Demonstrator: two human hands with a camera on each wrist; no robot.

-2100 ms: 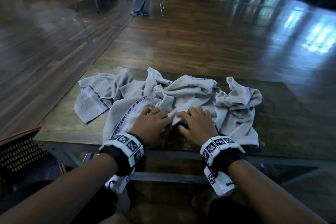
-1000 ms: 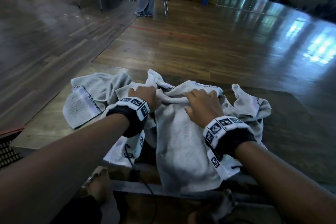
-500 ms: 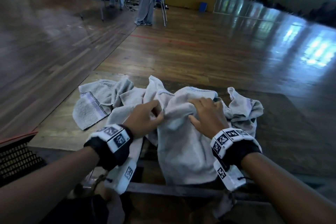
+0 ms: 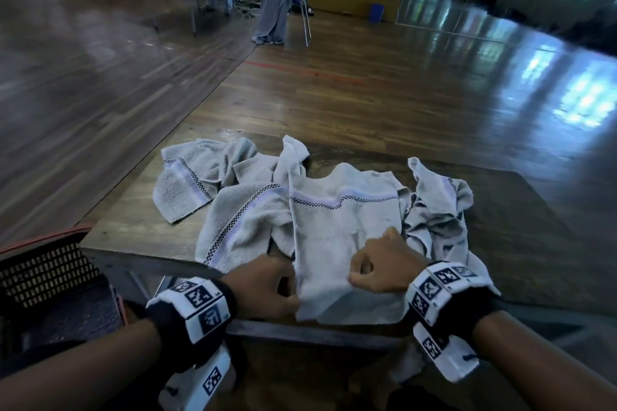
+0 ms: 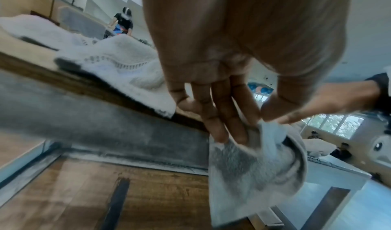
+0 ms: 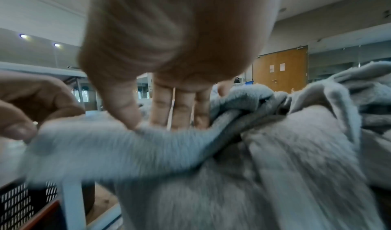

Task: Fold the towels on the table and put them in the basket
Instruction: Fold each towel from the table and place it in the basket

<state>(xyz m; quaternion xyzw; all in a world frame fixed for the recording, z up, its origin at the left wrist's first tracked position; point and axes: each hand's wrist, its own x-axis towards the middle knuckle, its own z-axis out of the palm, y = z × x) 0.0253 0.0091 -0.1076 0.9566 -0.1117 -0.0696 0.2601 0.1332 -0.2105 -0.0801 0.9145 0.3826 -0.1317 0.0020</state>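
Change since half a second ago: both hands have drawn back from mid-pile to the near table edge, and the top towel [image 4: 344,237], then bunched, now lies spread out with its checked band across the far end.

Item: top towel, grey. Lies over the other towels, its near hem overhanging the table [image 4: 133,210] edge.

Step in hand, as judged: laying out the first towel for folding; no fold made yet. The next move likely calls for lifting the near hem by both corners and carrying it to the banded end, edges matched.

Left hand [image 4: 263,287]: fingers curled, thumb and fingertips [image 5: 220,133] pinching the near left corner, which hangs below the table edge.

Right hand [image 4: 384,269]: thumb and forefinger closed on the towel near its right edge; other fingers rest on the cloth.

Remaining towels [image 4: 187,183]: crumpled, left and right of the top one.

Basket [image 4: 46,274]: dark mesh, beside the table's left corner; no towel seen in the visible part.
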